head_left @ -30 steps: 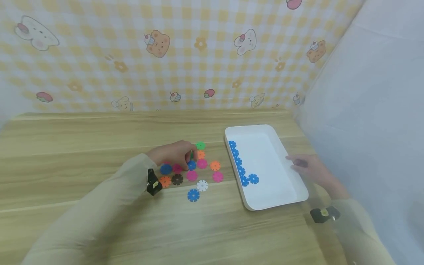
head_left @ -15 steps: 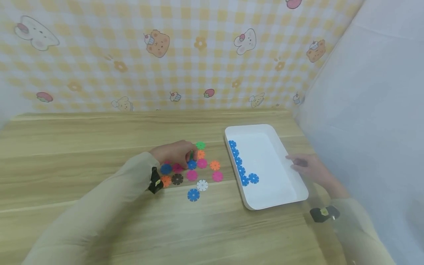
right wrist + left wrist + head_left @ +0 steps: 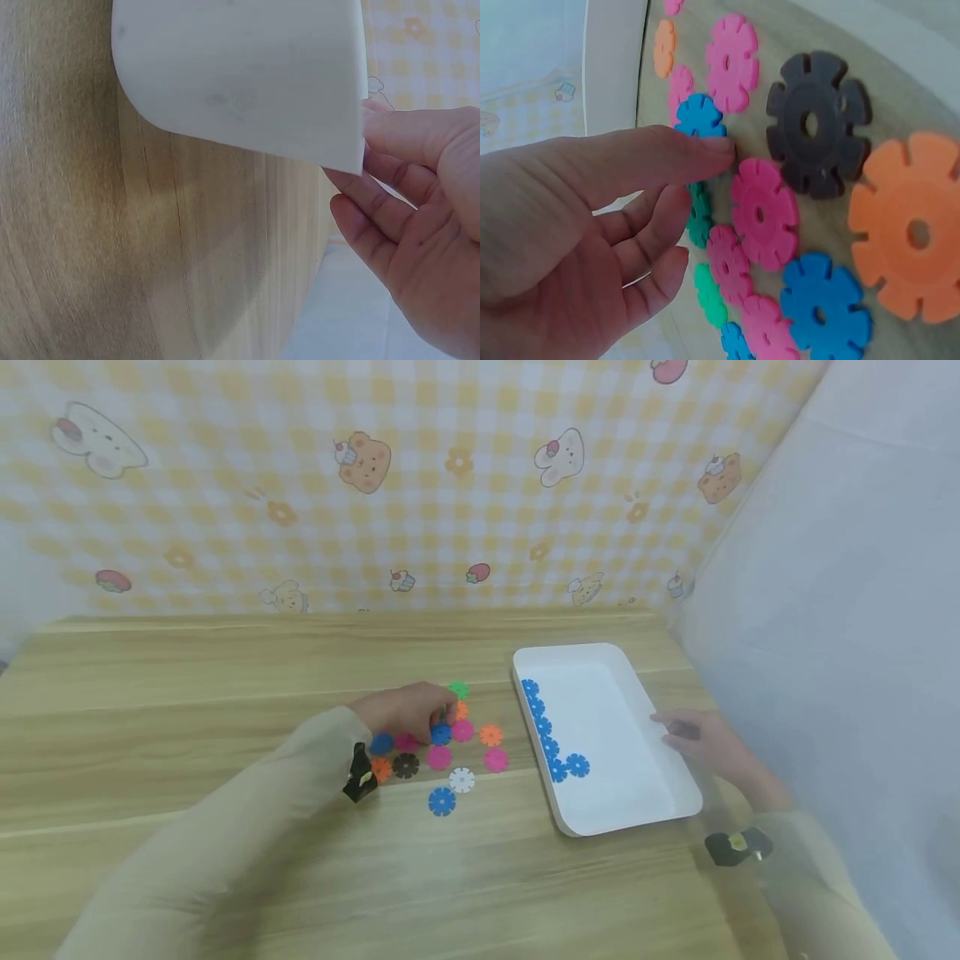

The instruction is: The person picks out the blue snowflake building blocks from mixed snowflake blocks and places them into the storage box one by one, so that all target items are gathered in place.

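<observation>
My left hand [image 3: 411,710] reaches low over a group of flower-shaped plastic discs. Its thumb tip overlaps a blue disc [image 3: 699,116] in the left wrist view, and the index finger is mostly hidden behind the thumb. I cannot tell whether the fingers grip that disc. Close by lie a pink disc [image 3: 765,214], a black disc [image 3: 817,161] and an orange disc [image 3: 922,259]. On the right, my right hand [image 3: 420,187] pinches the side rim of a white tray [image 3: 622,752], thumb on one side, fingers on the other. Several blue discs [image 3: 577,766] lie in the tray, mostly along its left wall.
Nearer the front of the wooden table [image 3: 375,893] lie a white disc [image 3: 462,780] and another blue disc [image 3: 442,802]. A green disc [image 3: 459,690] is at the group's far side. Behind stands a checked backdrop [image 3: 420,502], with a white sheet [image 3: 840,635] at the right.
My left hand has shifted slightly to the right among the discs. The head view has also shifted a little. My right hand stays on the tray rim, and the discs in the tray are unchanged.
</observation>
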The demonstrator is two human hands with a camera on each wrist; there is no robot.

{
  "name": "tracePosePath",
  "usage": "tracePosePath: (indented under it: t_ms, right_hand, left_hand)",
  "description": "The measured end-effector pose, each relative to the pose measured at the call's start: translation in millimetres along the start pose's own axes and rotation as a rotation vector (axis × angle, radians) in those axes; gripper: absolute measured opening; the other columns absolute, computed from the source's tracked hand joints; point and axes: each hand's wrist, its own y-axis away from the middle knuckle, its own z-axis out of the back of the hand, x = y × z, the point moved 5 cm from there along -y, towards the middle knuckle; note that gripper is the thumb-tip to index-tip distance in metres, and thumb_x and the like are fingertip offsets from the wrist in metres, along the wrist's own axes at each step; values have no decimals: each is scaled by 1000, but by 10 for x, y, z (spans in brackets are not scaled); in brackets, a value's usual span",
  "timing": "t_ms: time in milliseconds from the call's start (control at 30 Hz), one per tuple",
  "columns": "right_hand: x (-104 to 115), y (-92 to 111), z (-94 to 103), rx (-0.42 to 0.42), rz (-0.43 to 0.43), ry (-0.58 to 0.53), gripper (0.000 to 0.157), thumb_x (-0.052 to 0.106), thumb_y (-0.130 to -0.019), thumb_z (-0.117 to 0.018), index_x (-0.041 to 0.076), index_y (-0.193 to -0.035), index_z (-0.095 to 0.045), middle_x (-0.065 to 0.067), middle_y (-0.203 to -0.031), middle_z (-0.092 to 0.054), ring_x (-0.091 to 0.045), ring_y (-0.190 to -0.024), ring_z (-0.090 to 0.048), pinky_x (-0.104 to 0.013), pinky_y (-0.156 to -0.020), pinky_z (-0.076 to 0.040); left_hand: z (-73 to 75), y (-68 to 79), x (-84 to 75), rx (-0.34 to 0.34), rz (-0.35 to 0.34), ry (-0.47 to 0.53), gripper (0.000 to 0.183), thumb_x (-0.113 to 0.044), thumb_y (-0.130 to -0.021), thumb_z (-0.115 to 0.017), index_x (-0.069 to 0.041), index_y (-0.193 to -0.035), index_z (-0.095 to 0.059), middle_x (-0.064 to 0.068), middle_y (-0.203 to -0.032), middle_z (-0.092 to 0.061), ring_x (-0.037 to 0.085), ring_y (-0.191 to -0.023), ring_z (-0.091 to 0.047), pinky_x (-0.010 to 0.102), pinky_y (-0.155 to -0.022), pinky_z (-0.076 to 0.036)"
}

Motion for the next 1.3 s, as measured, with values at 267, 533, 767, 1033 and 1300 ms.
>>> tracePosePath:
  t_ms: [267,533,767,1033,1300]
  right_hand:
    - [22,4,15,-9,19,17,31,-1,-84,-60,-6,-114,-58,-27,-112,-58,-41,-95,-58,-49,-81,-46]
    - [34,10,15,-2,1,12,31,0,-85,-60,-6,-115,-58,-27,-113,-57,-41,-96,-58,-49,-81,-46]
    - [45,11,13,3,12,4,30,0,-85,-59,-7,-114,-58,-28,-114,-57,-41,-96,-58,-50,-81,-46]
    - [55,18,16,-9,23,9,30,0,-85,-59,-7,-114,-58,-28,-114,-57,-41,-96,-58,-49,-81,-46]
    - [88,23,24,-33,44,19,29,-1,-84,-61,-7,-112,-60,-27,-111,-58,-40,-93,-59,-43,-79,-49]
  left_hand:
    - [-37,6,-38,-47,-6,-57,33,5,-67,-73,-5,-89,-51,5,-85,-48,18,-75,-43,25,-62,-40]
    - [-36,24,-47,-88,-51,-80,32,7,-67,-72,-7,-88,-52,3,-82,-51,17,-74,-44,25,-63,-42]
    - [-24,30,-54,-103,-139,15,22,11,-72,-64,-5,-84,-55,2,-81,-55,16,-74,-49,25,-66,-44]
    - [31,13,-123,-72,-143,55,9,1,-81,-58,-6,-87,-60,0,-78,-54,14,-73,-47,25,-66,-43]
    - [63,-146,-373,-52,-151,134,14,-6,-87,-55,-13,-93,-65,-2,-80,-59,14,-73,-52,26,-67,-46]
